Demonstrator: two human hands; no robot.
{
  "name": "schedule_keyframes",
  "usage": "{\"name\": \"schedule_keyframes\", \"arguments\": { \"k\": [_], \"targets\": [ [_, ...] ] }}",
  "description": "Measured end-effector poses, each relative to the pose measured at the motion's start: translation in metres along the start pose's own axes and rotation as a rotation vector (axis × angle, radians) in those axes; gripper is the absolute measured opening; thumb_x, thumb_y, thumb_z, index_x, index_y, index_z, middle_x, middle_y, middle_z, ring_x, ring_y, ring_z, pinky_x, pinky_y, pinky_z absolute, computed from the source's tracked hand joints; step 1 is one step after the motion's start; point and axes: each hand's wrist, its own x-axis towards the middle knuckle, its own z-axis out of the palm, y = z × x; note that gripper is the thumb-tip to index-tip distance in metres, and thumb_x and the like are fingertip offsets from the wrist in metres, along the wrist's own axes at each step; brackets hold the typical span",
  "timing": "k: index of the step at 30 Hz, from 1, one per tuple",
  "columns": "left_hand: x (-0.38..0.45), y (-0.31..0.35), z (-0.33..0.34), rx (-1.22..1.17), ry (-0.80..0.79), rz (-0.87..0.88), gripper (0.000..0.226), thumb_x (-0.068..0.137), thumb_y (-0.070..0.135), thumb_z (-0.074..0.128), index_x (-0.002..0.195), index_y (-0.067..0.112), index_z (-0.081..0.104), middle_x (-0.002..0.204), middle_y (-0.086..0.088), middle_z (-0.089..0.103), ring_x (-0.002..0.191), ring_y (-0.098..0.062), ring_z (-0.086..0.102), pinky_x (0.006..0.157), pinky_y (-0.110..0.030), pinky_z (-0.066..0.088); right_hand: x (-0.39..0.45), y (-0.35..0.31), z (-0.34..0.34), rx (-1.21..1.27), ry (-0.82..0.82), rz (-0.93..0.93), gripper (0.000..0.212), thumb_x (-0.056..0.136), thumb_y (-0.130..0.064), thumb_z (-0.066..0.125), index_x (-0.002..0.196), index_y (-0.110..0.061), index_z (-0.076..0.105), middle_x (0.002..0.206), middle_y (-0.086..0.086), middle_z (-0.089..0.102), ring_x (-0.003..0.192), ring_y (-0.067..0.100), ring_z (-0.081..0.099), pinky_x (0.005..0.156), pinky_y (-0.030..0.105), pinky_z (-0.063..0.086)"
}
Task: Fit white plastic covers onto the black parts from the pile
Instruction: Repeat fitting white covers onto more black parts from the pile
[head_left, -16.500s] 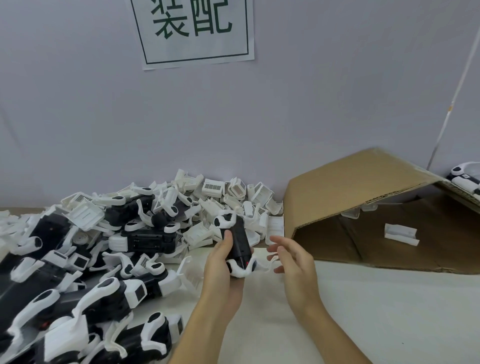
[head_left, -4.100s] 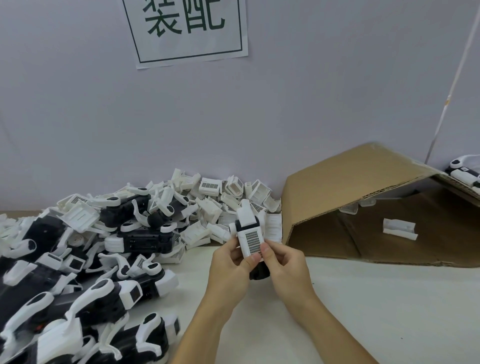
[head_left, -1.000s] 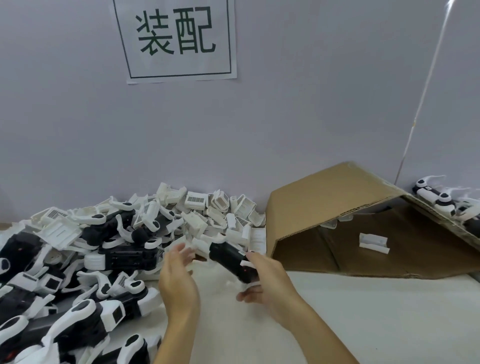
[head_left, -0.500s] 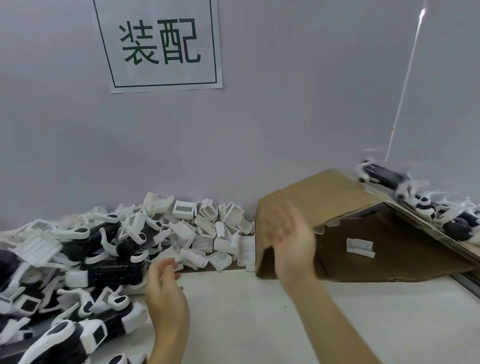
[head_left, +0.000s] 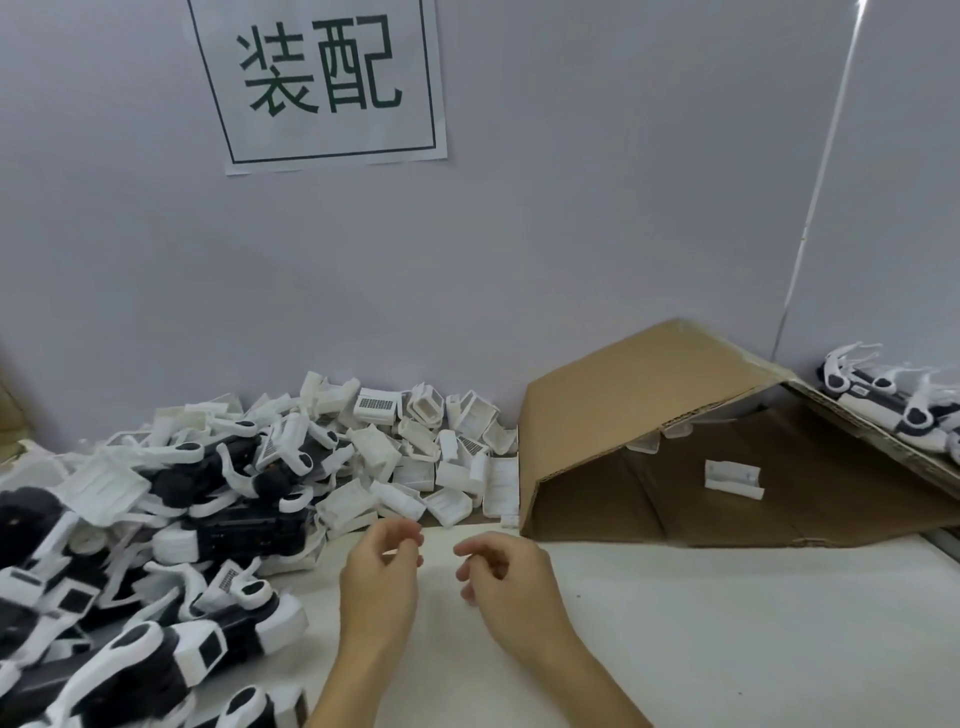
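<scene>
I see both hands empty, fingers loosely curled: left hand (head_left: 379, 574) sits nearer the black parts (head_left: 244, 530) at frame left, long axis approx. horizontal; right hand (head_left: 506, 577) farther.

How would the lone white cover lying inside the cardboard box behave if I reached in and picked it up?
The white cover looks like thin moulded plastic, so probably light and fairly stiff. Its flat, blocky shape suggests it won't roll. It lies on the sloping cardboard box floor, so a nudge might slide it.
</scene>
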Motion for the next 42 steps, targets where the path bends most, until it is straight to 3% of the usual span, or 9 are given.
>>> {"name": "schedule_keyframes", "arguments": {
  "k": [10,15,19,22,24,30,37,39,42],
  "targets": [
    [-0.002,0.007,-0.007,-0.019,0.169,0.071,0.026,0.094,-0.002,0.050,0.092,0.022,0.059,0.100,0.001,0.065,0.085,-0.024,0.065,0.075,-0.047,0.056,0.003,0.004,0.001,0.002,0.010,-0.008,0.031,0.096,-0.001,0.049,0.093,-0.021,0.072,0.080,-0.001,0.071,0.067,0.008,0.068,0.065,0.017,0.053],
    [-0.001,0.020,-0.018,-0.193,0.522,0.254,0.029,0.095,0.001,0.051,0.095,0.028,0.043,0.105,-0.001,0.050,0.078,-0.017,0.059,0.062,-0.029,0.050,0.004,0.006,0.001,0.020,0.010,-0.013,0.030,0.097,-0.001,0.050,0.094,-0.019,0.073,0.080,0.000,0.071,0.066,0.008,0.068,0.061,0.016,0.052],
    [0.009,0.027,-0.025,-0.088,0.649,0.319,0.041,0.091,0.000,0.057,0.124,0.020,0.044,0.130,0.001,0.037,0.073,-0.005,0.059,0.061,-0.015,0.046,0.005,0.006,0.003,0.033,0.015,-0.015,0.032,0.096,0.000,0.048,0.091,-0.020,0.073,0.078,0.001,0.071,0.063,0.005,0.066,0.060,0.016,0.051],
    [0.027,0.038,-0.028,0.031,0.575,0.194,0.057,0.093,0.010,0.063,0.144,0.013,0.037,0.153,-0.003,0.029,0.097,0.009,0.059,0.081,-0.029,0.047,0.005,0.007,0.003,0.027,0.007,-0.007,0.032,0.096,0.000,0.048,0.090,-0.021,0.073,0.078,0.000,0.071,0.066,0.007,0.067,0.062,0.017,0.052],
    [0.042,0.047,-0.029,0.133,0.548,0.168,0.059,0.095,0.019,0.064,0.146,0.009,0.037,0.155,-0.005,0.032,0.126,-0.013,0.051,0.095,-0.038,0.045,0.005,0.007,0.003,0.029,0.008,-0.005,0.033,0.095,0.000,0.048,0.090,-0.021,0.073,0.077,0.000,0.071,0.067,0.008,0.067,0.062,0.017,0.052],
    [0.059,0.056,-0.024,0.300,0.609,0.111,0.014,0.097,0.018,0.062,0.106,0.008,0.063,0.123,-0.006,0.059,0.091,-0.026,0.054,0.072,-0.038,0.040,0.004,0.007,0.003,0.026,0.008,-0.017,0.034,0.095,-0.001,0.048,0.088,-0.023,0.073,0.076,-0.001,0.071,0.067,0.007,0.068,0.064,0.019,0.054],
    [0.038,0.065,-0.008,0.529,0.586,0.452,0.025,0.101,0.027,0.053,0.088,0.006,0.057,0.093,-0.006,0.055,0.073,-0.020,0.044,0.070,-0.035,0.033,0.007,0.010,0.004,0.036,0.024,-0.023,0.035,0.094,-0.002,0.048,0.086,-0.025,0.074,0.075,-0.002,0.070,0.066,0.008,0.067,0.064,0.022,0.055],
    [0.040,0.070,-0.006,0.383,0.491,0.385,0.033,0.102,0.029,0.050,0.081,0.005,0.053,0.086,-0.006,0.055,0.071,-0.019,0.045,0.069,-0.030,0.031,0.007,0.010,0.003,0.047,0.023,-0.010,0.036,0.094,-0.002,0.047,0.086,-0.025,0.074,0.075,-0.004,0.070,0.066,0.008,0.066,0.062,0.021,0.054],
    [0.038,0.074,0.001,-0.253,0.235,-0.046,0.036,0.104,0.028,0.048,0.077,0.005,0.054,0.050,0.003,0.053,0.042,-0.010,0.047,0.046,-0.027,0.038,0.006,0.008,0.002,0.076,0.038,-0.019,0.036,0.095,-0.001,0.047,0.090,-0.025,0.074,0.079,-0.005,0.070,0.065,0.007,0.066,0.059,0.018,0.051]
  ]
}}
